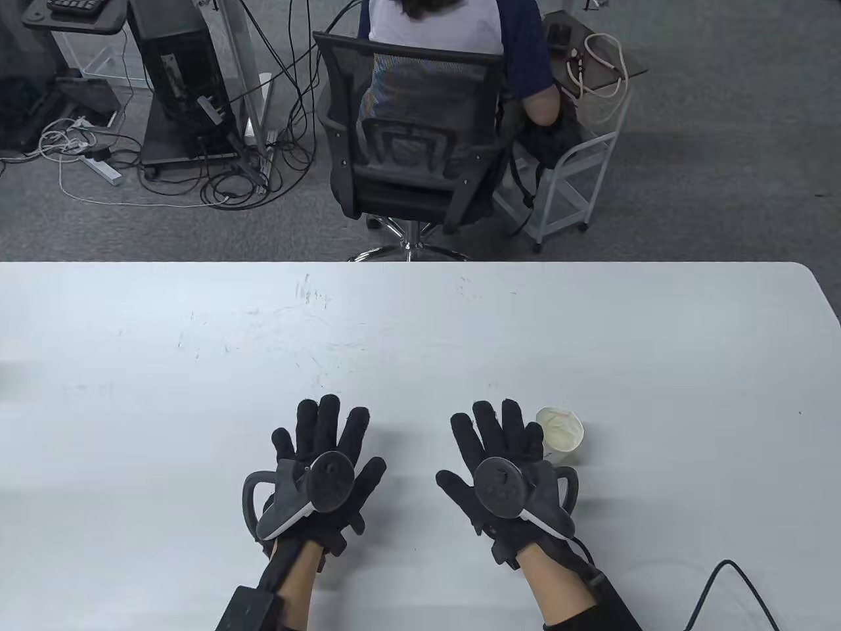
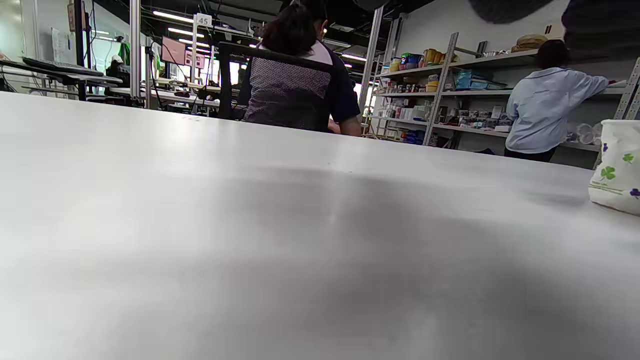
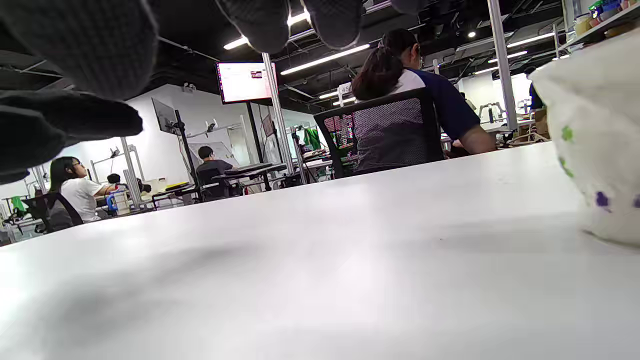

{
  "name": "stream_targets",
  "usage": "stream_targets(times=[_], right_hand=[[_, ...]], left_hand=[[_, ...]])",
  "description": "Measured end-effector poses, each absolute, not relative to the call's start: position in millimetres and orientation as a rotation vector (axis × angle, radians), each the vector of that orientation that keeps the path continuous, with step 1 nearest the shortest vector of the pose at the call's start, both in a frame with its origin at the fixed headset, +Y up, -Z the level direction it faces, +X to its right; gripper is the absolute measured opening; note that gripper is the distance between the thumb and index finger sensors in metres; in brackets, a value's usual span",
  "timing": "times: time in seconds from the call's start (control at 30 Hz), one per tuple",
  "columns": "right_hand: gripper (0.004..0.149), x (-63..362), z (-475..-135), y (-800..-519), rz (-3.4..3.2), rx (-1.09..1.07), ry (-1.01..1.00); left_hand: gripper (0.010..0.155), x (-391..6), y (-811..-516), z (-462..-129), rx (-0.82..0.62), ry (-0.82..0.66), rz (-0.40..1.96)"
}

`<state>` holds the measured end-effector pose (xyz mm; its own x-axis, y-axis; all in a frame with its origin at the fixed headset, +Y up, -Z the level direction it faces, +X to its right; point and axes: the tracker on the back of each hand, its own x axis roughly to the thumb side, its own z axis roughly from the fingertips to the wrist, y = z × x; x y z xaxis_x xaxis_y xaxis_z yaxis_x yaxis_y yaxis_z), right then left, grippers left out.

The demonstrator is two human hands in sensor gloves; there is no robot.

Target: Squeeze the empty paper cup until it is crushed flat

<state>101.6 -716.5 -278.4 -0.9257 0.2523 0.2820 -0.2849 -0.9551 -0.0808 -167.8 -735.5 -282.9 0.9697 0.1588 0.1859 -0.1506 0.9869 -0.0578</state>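
A white paper cup (image 1: 560,434) with small green and purple prints stands upright on the white table (image 1: 420,342), its rim a little dented. It sits just right of my right hand (image 1: 497,439), close to the fingers but apart from them. It also shows at the right edge of the left wrist view (image 2: 618,165) and the right wrist view (image 3: 595,135). My right hand is flat, fingers spread, palm down, empty. My left hand (image 1: 326,437) lies the same way to the left, fingers spread, empty.
A black cable (image 1: 729,591) lies on the table at the front right. Beyond the table's far edge a person sits in a black mesh chair (image 1: 410,151), with a white trolley (image 1: 578,164) beside it.
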Motion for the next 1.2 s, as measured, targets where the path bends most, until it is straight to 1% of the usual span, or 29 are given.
stream_targets(times=[0.13, 0.23, 0.4, 0.47, 0.53, 0.63, 0.77, 0.87, 0.97, 1.1, 1.2], right_hand=[[0.081, 110.7, -280.6, -713.2, 2.837, 0.349, -0.209], [0.079, 125.7, -286.0, -709.4, 2.833, 0.241, -0.257], [0.079, 156.9, -298.1, -711.6, 2.92, 0.066, -0.364], [0.08, 172.1, -303.2, -716.4, 2.899, -0.027, -0.32], [0.081, 182.9, -307.9, -723.8, 2.848, -0.075, -0.246], [0.082, 192.4, -312.2, -736.2, 2.878, -0.149, -0.063], [0.077, 195.9, -313.7, -745.7, 2.867, -0.212, -0.028], [0.068, 197.6, -313.2, -743.1, 2.835, -0.261, -0.089], [0.061, 198.0, -310.0, -736.2, 2.746, -0.27, -0.196], [0.062, 190.9, -304.6, -725.2, 2.515, -0.197, -0.265], [0.064, 182.2, -301.1, -722.5, 2.34, -0.152, -0.257]], left_hand=[[0.078, -166.0, -735.5, -283.3, -0.04, -0.199, 0.165], [0.078, -165.4, -736.4, -284.1, -0.048, -0.2, 0.179], [0.077, -163.0, -738.2, -283.9, -0.066, -0.208, 0.202], [0.077, -162.5, -737.9, -283.6, -0.068, -0.212, 0.195], [0.077, -162.3, -737.7, -283.5, -0.062, -0.213, 0.192], [0.077, -161.4, -738.4, -283.3, -0.065, -0.216, 0.204], [0.077, -159.3, -739.1, -282.3, -0.066, -0.223, 0.201], [0.077, -158.9, -740.3, -282.5, -0.079, -0.226, 0.206], [0.077, -159.5, -741.3, -282.6, -0.091, -0.225, 0.253], [0.076, -159.9, -742.0, -282.8, -0.09, -0.223, 0.329], [0.077, -157.7, -742.7, -282.5, -0.09, -0.228, 0.412]])
